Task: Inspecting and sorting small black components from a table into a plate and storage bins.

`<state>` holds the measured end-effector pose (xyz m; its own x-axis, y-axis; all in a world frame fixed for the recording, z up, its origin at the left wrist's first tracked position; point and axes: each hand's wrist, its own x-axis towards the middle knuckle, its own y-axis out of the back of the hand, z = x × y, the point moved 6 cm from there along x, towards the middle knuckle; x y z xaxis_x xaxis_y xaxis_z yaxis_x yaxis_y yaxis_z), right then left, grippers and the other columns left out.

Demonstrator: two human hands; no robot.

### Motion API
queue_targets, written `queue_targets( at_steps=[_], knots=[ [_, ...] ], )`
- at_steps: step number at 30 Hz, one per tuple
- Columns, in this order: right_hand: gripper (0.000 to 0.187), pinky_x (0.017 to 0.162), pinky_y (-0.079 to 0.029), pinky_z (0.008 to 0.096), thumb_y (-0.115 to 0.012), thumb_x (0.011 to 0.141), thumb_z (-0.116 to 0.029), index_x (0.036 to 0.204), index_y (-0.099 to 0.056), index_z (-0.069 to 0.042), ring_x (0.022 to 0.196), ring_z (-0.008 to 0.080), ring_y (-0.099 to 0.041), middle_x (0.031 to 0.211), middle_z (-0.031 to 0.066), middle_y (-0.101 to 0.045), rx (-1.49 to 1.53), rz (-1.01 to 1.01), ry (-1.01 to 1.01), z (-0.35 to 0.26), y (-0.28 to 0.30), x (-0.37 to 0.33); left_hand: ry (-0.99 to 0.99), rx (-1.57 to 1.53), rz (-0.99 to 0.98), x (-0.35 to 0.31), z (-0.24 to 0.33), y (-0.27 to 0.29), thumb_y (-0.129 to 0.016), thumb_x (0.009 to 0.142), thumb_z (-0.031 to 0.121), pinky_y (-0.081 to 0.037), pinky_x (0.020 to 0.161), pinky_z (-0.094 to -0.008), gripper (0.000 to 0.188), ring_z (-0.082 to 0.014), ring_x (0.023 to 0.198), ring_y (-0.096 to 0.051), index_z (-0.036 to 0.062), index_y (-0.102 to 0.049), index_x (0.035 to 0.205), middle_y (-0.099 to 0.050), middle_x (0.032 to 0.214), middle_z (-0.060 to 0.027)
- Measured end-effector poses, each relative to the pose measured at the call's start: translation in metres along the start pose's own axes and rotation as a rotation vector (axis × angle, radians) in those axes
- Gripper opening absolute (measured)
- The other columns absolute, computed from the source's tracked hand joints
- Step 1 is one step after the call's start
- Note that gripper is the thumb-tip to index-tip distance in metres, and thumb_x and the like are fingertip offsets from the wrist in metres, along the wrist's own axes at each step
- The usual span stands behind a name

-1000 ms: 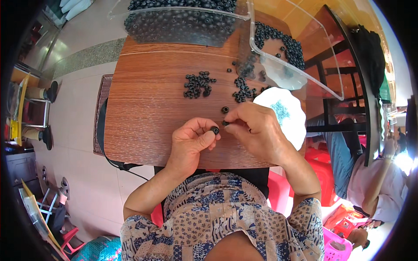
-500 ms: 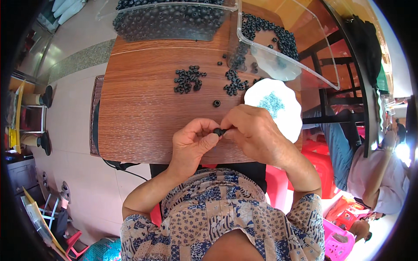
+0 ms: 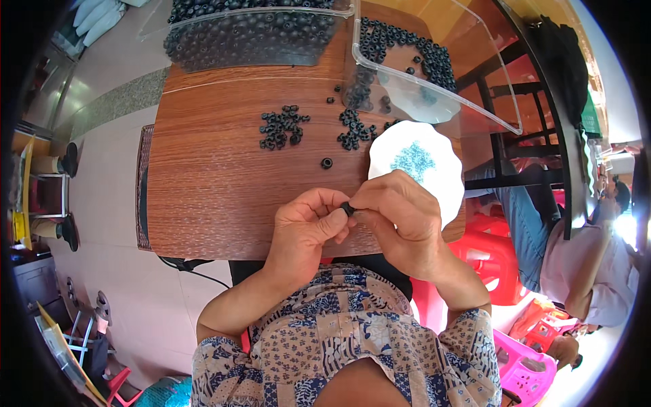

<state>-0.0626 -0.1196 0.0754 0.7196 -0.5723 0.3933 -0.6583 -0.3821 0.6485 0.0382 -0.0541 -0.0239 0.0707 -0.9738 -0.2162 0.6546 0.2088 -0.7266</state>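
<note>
Over the near part of the wooden table, my left hand (image 3: 305,230) pinches a small round black part (image 3: 348,209) between thumb and forefinger. My right hand (image 3: 405,220) closes its fingertips on the same part from the right. Whatever else those fingertips may hold is too small to tell. Beyond my hands lies a single black ring-shaped part (image 3: 327,163) with a hole in it. Two loose piles of small black parts, a left pile (image 3: 283,127) and a right pile (image 3: 355,129), sit farther back. A white scalloped plate (image 3: 453,178) bearing tiny teal pieces stands beside my right hand.
A clear plastic box (image 3: 251,44) full of round black parts stands at the far left of the table (image 3: 203,190). Another clear box (image 3: 434,102), at the far right, holds more black parts. Another person (image 3: 586,271) sits to the right, near red stools (image 3: 491,264).
My right hand has turned, its knuckles now higher and its fingertips against the black part. The part has moved slightly right. The whole view has shifted a little.
</note>
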Motion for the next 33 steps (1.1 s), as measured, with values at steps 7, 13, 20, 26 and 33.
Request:
queue_targets(
  at_steps=[7,13,20,26,33],
  knots=[
    [0.025,0.066,-0.049,0.0283,-0.068,0.069,0.015,0.09,-0.065,0.001,0.079,0.02,-0.061,0.089,0.0103,-0.064,0.1,0.09,-0.112,0.013,0.003,-0.015,0.09,-0.1,-0.005,0.002,-0.009,-0.011,-0.058,0.093,0.01,-0.043,0.067,-0.0263,0.019,-0.0126,0.073,-0.054,-0.003,-0.057,0.107,-0.061,0.087,-0.0079],
    [0.026,0.072,-0.05,0.0278,-0.068,0.072,0.013,0.094,-0.065,0.0,0.086,0.02,-0.062,0.095,0.0112,-0.064,0.116,0.17,-0.131,0.013,0.002,-0.024,0.082,-0.126,0.022,0.002,-0.014,-0.015,-0.058,0.093,0.009,-0.043,0.068,-0.0267,0.018,-0.013,0.074,-0.055,-0.0022,-0.058,0.107,-0.062,0.087,-0.0065],
    [0.022,0.07,-0.051,0.0266,-0.069,0.073,0.013,0.09,-0.066,0.001,0.085,0.0174,-0.06,0.094,0.009,-0.062,0.414,0.32,-0.265,0.029,-0.006,-0.039,0.083,-0.097,0.051,0.001,-0.015,-0.018,-0.058,0.093,0.009,-0.044,0.07,-0.0258,0.018,-0.0129,0.075,-0.056,-0.0016,-0.059,0.107,-0.062,0.087,-0.0058],
    [0.022,0.07,-0.051,0.0249,-0.067,0.075,0.014,0.092,-0.066,0.0,0.085,0.0168,-0.06,0.095,0.0091,-0.062,0.418,0.245,-0.309,0.032,-0.004,-0.038,0.069,-0.078,0.034,0.001,-0.016,-0.018,-0.059,0.093,0.01,-0.044,0.07,-0.0253,0.018,-0.0123,0.075,-0.056,-0.0017,-0.059,0.107,-0.062,0.087,-0.0058],
    [0.03,0.08,-0.048,0.0291,-0.068,0.072,0.014,0.1,-0.063,0.002,0.092,0.0208,-0.058,0.1,0.0119,-0.062,0.254,0.274,-0.234,0.02,-0.007,-0.039,0.066,-0.08,0.052,0.002,-0.014,-0.02,-0.057,0.094,0.01,-0.045,0.076,-0.0259,0.018,-0.0124,0.083,-0.057,-0.0022,-0.059,0.107,-0.063,0.093,-0.0066]
  ],
)
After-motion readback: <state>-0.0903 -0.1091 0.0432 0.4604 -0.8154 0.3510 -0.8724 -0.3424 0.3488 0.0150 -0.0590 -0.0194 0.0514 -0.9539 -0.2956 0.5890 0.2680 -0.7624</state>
